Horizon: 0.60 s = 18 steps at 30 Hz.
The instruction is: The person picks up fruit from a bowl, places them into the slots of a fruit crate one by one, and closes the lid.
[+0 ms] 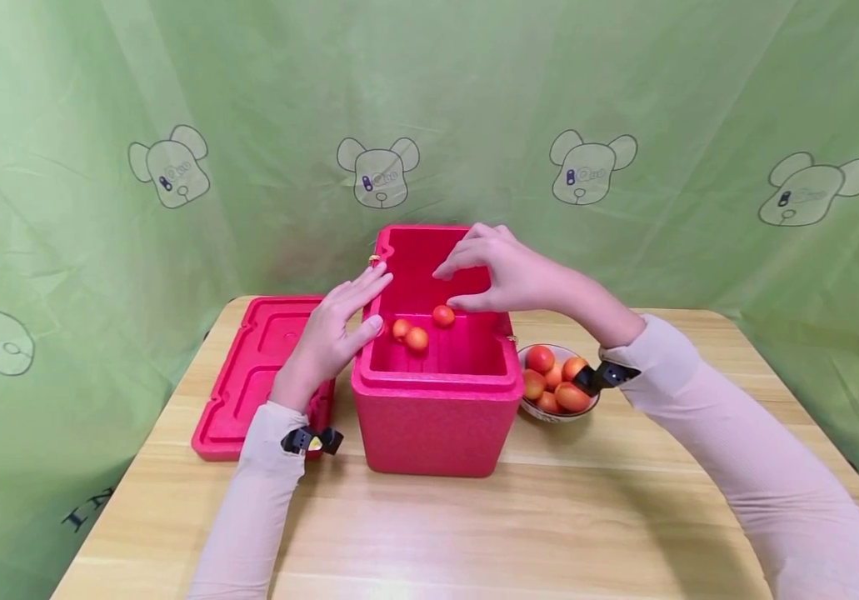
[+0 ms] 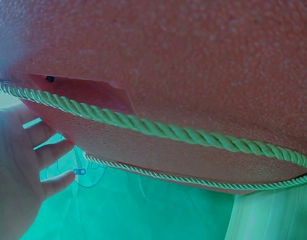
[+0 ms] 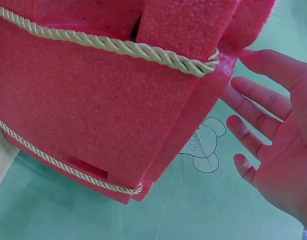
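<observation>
A red foam box (image 1: pixel 440 429) stands lidless on the table, with small red-orange tomatoes (image 1: pixel 417 339) inside it. My left hand (image 1: pixel 335 325) rests on the box's left rim, fingers extended and thumb apart. Over the box's opening is my right hand (image 1: pixel 507 271), its thumb and fingers spread apart with nothing gripped between them. A single tomato (image 1: pixel 443 316) shows just below the right thumb tip; whether it touches the box floor, I cannot tell. In the right wrist view the fingers (image 3: pixel 256 92) stand beyond the box's edge, partly hidden by it.
To the right of the box, a bowl (image 1: pixel 560 419) holds several tomatoes (image 1: pixel 540 359). The red lid (image 1: pixel 230 400) lies on the table left of the box. Twisted cord (image 2: pixel 193 135) runs along the box's side. A green curtain (image 1: pixel 474 100) hangs behind the wooden table (image 1: pixel 429 533).
</observation>
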Each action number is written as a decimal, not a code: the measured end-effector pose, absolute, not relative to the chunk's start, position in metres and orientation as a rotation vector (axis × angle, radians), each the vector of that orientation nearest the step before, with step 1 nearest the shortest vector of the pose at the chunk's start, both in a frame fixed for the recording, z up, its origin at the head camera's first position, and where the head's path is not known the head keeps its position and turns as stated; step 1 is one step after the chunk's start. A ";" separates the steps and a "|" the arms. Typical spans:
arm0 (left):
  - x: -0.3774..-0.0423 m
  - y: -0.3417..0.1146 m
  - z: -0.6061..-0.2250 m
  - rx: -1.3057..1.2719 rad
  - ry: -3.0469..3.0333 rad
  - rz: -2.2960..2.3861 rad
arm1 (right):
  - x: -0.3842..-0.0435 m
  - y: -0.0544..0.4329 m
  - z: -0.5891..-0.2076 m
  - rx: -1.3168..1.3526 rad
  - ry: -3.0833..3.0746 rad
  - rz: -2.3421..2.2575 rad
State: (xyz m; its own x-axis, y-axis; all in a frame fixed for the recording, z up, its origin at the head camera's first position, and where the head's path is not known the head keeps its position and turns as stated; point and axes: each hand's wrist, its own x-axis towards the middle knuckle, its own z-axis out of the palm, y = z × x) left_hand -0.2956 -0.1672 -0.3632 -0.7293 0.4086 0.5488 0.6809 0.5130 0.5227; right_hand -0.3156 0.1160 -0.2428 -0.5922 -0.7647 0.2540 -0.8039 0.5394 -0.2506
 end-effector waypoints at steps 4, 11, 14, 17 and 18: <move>-0.296 -0.168 -0.364 -0.905 -2.403 -1.054 | -0.315 0.118 -0.244 1.347 -2.660 0.539; -0.297 -0.167 -0.365 -0.904 -2.404 -1.049 | -0.316 0.135 -0.247 1.292 -2.645 0.595; -0.296 -0.167 -0.366 -0.903 -2.406 -1.051 | -0.318 0.148 -0.250 1.249 -2.652 0.642; -0.297 -0.168 -0.365 -0.901 -2.406 -1.051 | -0.320 0.166 -0.255 1.191 -2.644 0.690; -0.297 -0.168 -0.365 -0.902 -2.407 -1.050 | -0.321 0.172 -0.257 1.164 -2.642 0.707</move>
State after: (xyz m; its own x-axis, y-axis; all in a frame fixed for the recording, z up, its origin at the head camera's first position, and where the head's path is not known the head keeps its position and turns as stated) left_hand -0.2973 -0.1680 -0.3647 -0.7301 0.4101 0.5467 0.6796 0.5192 0.5182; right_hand -0.3208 0.1722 -0.2566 -0.6812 -0.6512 0.3345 -0.7313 0.5832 -0.3538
